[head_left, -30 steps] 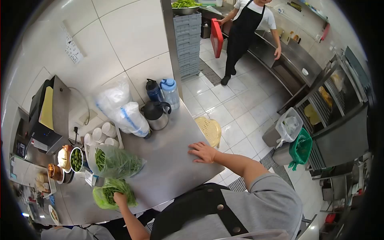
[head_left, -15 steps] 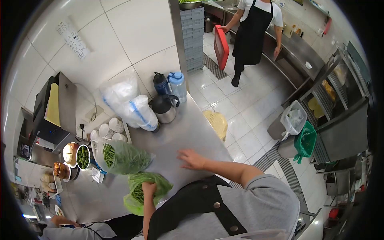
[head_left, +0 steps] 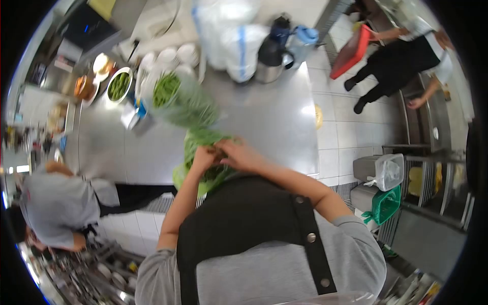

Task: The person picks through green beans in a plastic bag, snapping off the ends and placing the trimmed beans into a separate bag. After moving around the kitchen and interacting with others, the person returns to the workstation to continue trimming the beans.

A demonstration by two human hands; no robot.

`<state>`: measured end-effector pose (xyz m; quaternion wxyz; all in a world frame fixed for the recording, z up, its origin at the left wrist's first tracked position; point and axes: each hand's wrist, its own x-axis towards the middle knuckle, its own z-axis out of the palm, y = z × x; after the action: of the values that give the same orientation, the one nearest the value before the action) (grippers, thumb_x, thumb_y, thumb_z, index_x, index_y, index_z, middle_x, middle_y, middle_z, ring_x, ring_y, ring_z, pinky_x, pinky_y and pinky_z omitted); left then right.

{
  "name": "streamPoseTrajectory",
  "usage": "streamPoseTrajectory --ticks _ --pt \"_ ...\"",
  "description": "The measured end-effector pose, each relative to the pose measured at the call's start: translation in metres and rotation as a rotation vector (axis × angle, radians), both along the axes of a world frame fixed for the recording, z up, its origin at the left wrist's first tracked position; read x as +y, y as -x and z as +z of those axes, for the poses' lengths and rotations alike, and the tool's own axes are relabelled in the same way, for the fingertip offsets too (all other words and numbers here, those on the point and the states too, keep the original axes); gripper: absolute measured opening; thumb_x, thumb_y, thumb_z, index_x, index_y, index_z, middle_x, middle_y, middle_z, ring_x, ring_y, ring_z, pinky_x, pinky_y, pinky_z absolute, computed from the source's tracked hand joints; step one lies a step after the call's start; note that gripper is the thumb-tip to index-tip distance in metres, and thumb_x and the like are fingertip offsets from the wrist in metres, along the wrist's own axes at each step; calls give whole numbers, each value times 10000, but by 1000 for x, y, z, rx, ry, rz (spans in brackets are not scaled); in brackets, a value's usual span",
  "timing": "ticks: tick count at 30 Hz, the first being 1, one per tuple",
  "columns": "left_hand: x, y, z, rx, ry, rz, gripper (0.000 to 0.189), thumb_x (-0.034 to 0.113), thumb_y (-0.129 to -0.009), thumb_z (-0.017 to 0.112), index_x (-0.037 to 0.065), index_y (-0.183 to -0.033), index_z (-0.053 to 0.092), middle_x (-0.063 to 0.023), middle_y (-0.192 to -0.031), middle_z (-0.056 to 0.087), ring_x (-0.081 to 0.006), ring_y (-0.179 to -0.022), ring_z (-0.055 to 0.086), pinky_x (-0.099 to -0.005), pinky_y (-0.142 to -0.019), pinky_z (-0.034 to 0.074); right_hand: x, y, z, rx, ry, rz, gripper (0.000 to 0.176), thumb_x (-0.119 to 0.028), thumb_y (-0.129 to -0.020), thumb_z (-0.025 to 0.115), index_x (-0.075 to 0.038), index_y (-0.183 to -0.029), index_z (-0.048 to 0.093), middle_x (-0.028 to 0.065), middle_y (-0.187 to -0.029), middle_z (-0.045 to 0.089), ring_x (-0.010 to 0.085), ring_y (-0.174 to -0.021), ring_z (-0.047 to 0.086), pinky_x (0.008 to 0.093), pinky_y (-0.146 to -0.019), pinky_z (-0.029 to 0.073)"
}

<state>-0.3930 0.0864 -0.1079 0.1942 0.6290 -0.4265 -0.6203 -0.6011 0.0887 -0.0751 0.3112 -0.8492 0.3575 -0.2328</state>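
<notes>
A light-green plastic bag with green beans in it lies at the near edge of the steel table, against my apron. My left hand is closed on the bag's near side. My right hand meets it there, fingers bent and pinching the bag's plastic; blur hides the fingertips. Just beyond lies a clear plastic bag of green beans, its open mouth pointing to the far left and its other end close to the green bag.
On the steel table stand a bowl of green vegetables, stacked white cups, large white plastic packs, a steel jug and a blue bottle. One co-worker is at left; another carries a red board.
My right hand has moved from the bare tabletop to the green bag, joining my left hand. The view has turned and tilted downward. The co-worker with the red board is still at right.
</notes>
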Motion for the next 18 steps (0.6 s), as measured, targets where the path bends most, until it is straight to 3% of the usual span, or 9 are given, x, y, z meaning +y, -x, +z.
streamPoseTrajectory --ticks 2,5,8,11,14,17,18 --pt "8 -8 15 144 -1 135 180 123 -917 677 -47 -960 714 -110 -890 729 -127 -710 662 -237 -657 553 -1 7 -11 191 -48 19 420 -264 -922 639 -124 -1302 529 108 -1223 609 294 -1186 562 585 -1116 239" --pt "9 -20 22 260 138 299 227 143 -926 692 -70 -1004 699 -121 -895 729 -123 -742 673 -236 -685 567 -6 14 -15 344 98 -15 359 -269 -949 598 -111 -1267 545 86 -1182 618 283 -1101 607 594 -1116 263" --pt "4 -20 48 315 239 449 261 172 -935 691 -55 -1061 692 -114 -937 730 -104 -760 660 -220 -696 552 -16 21 -14 259 35 -34 272 -241 -946 602 -107 -1182 606 91 -1142 638 279 -1081 615 599 -1119 248" --pt "-1 -17 62 319 248 456 263 160 -934 690 -54 -1087 690 -109 -936 727 -107 -770 665 -222 -710 560 -25 15 5 41 -104 -98 212 -222 -946 604 -64 -1076 658 123 -1043 665 291 -1000 642 517 -1035 384" --pt "-2 -8 77 327 330 473 270 158 -931 693 -49 -1104 689 -109 -930 724 -121 -791 674 -230 -735 570 -35 1 37 -188 -326 -170 214 -213 -953 600 -26 -1031 666 155 -962 673 299 -915 657 406 -863 488" --pt "-6 -4 82 379 413 492 269 148 -933 688 -43 -1122 687 -115 -942 722 -141 -833 684 -241 -764 577 -41 -7 45 -284 -319 -157 233 -210 -959 603 10 -1002 665 176 -941 673 297 -847 664 349 -715 501" --pt "-7 -4 85 353 432 504 269 144 -934 686 -44 -1127 685 -118 -958 720 -145 -857 685 -243 -768 578 -44 -7 47 -276 -428 -159 225 -202 -956 615 9 -1017 664 176 -939 676 276 -863 667 365 -757 502"
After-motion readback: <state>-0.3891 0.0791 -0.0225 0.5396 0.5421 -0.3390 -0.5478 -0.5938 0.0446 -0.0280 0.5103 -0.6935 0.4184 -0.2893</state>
